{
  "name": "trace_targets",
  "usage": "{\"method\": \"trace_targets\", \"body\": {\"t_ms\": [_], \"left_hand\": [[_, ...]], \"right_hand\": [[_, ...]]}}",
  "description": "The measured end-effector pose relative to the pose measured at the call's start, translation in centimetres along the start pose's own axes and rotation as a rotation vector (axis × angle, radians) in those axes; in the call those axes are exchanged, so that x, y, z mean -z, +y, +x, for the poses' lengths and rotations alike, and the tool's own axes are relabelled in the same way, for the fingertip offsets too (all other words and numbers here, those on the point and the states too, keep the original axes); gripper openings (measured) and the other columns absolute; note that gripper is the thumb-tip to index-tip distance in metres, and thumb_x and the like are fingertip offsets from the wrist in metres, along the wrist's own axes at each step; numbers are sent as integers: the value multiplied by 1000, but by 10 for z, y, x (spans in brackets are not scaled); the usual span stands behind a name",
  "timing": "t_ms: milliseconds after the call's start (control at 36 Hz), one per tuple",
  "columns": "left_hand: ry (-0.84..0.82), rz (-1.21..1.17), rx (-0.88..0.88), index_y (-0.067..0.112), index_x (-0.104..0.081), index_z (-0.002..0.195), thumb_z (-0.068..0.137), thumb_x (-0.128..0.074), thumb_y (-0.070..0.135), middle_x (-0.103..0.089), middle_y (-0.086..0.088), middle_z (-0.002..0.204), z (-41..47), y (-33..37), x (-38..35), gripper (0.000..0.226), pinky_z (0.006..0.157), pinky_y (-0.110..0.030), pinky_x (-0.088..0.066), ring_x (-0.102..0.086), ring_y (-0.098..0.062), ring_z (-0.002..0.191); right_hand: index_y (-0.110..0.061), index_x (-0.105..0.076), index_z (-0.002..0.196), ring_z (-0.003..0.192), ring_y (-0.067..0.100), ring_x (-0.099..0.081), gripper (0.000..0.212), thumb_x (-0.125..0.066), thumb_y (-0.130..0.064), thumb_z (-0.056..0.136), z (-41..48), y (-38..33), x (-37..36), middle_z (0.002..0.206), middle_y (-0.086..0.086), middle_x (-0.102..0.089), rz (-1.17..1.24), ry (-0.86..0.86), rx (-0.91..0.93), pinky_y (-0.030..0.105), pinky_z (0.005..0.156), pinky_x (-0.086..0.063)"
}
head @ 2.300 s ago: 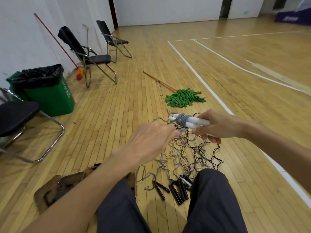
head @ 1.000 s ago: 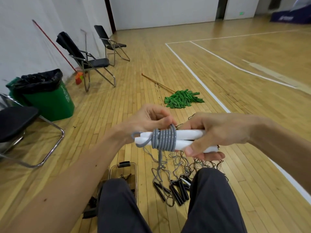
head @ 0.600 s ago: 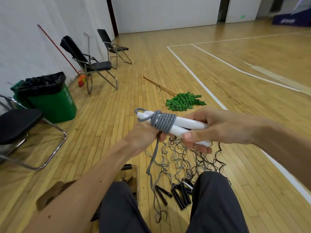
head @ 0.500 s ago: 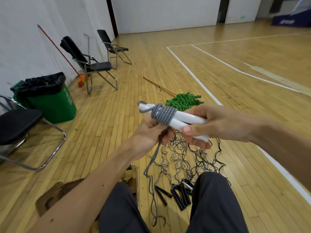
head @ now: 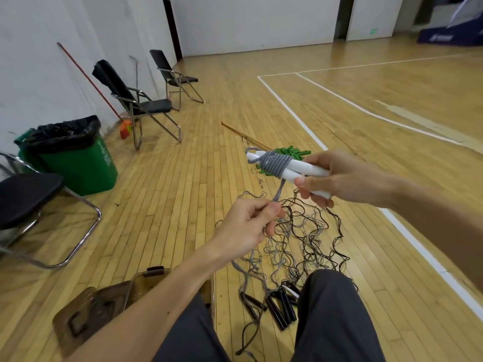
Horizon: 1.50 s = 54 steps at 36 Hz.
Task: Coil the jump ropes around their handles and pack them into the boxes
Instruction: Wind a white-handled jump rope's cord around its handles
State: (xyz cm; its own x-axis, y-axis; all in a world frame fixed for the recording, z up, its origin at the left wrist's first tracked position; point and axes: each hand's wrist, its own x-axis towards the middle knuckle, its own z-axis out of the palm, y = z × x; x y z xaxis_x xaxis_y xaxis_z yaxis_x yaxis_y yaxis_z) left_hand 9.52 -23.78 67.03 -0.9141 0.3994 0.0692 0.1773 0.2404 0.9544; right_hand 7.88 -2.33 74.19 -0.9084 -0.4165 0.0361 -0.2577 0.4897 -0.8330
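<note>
Ideally, the left hand (head: 245,228), pinching the grey rope (head: 279,190) below the white handles (head: 303,168) gripped by the right hand (head: 350,178), lays each turn taut.

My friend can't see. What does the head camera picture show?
The right hand grips two white handles with grey rope coiled round them, while the left hand pinches the rope's trailing strand below. More tangled ropes and black handles lie on the wooden floor.
</note>
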Motion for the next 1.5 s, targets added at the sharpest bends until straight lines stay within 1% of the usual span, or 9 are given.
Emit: {"method": "trace_targets", "body": {"t_ms": [194, 333, 472, 611, 833, 1000, 1194, 1333, 1500], "left_hand": [[138, 715, -257, 15, -60, 78, 104, -46, 39, -57, 3, 61, -5, 1, -3, 37, 57, -36, -49, -54, -15, 55], [150, 1045, -372, 20, -52, 78, 106, -41, 40, -44, 10, 61, -7, 6, -1, 37, 49, -29, -39, -46, -13, 54], [128, 1267, -547, 13, -68, 77, 92, -70, 30, -57, 4, 61, -5, 12, 8, 22, 38, -25, -44, -57, -18, 49], [-89, 1440, -500, 18, -58, 117, 108, -34, 37, -56, 4, 106, -3, 35, 15, 31, 66, -26, -38, -54, -15, 101], [-274, 1292, -654, 21, -72, 102, 97, -48, 44, -57, 11, 85, 10, 52, 28, 34, 73, -22, -36, -39, -9, 78], [-391, 1138, -591, 17, -76, 97, 95, -59, 40, -45, 23, 71, 15, 62, 33, 28, 78, 0, -25, -36, 22, 81], [-459, 764, -360, 23, -79, 86, 86, -74, 36, -64, 17, 71, 15, 70, 33, 13, 69, -7, -35, -57, -7, 69], [-475, 507, -287, 15, -78, 84, 80, -82, 24, -72, -1, 77, 17, 71, 35, 11, 68, -37, -52, -66, -23, 73], [-496, 125, -209, 12, -68, 86, 77, -74, 17, -70, 1, 77, 15, 64, 39, 12, 64, -21, -51, -65, -12, 69]], "right_hand": [[-5, -64, 104, 58, 17, -60, 15, -64, -19, 98, 5, 17, -5, 83, 16, -72, -13, 26, -87, 26, 49, -47], [-6, -65, 100, 57, 20, -58, 15, -64, -21, 99, 6, 25, -15, 78, 9, -69, -47, 16, -125, 28, 49, -46], [-8, -65, 97, 52, 17, -57, 13, -65, -21, 99, 6, 27, -23, 74, 6, -70, -58, -7, -180, 28, 48, -46], [-2, -65, 100, 53, 19, -57, 20, -63, -22, 100, 7, 20, -27, 76, 9, -70, -80, -60, -225, 27, 47, -46], [-4, -65, 85, 54, 15, -58, 22, -64, -22, 99, 5, 5, -25, 72, 7, -67, -133, -383, -325, 24, 49, -48], [-5, -65, 80, 52, 15, -56, 23, -65, -20, 98, 2, -4, -28, 71, 7, -66, -170, -499, -297, 23, 47, -47], [-4, -64, 80, 48, 13, -54, 23, -67, -20, 97, -8, -11, -22, 68, 7, -63, -132, -669, -191, 23, 45, -45], [-7, -64, 82, 48, 14, -53, 18, -68, -18, 95, -13, -13, -17, 69, 8, -62, -24, -752, -124, 24, 44, -44], [-7, -64, 85, 47, 12, -54, 13, -67, -16, 94, -15, -13, -13, 70, 8, -63, 94, -755, -40, 23, 43, -43]]}}
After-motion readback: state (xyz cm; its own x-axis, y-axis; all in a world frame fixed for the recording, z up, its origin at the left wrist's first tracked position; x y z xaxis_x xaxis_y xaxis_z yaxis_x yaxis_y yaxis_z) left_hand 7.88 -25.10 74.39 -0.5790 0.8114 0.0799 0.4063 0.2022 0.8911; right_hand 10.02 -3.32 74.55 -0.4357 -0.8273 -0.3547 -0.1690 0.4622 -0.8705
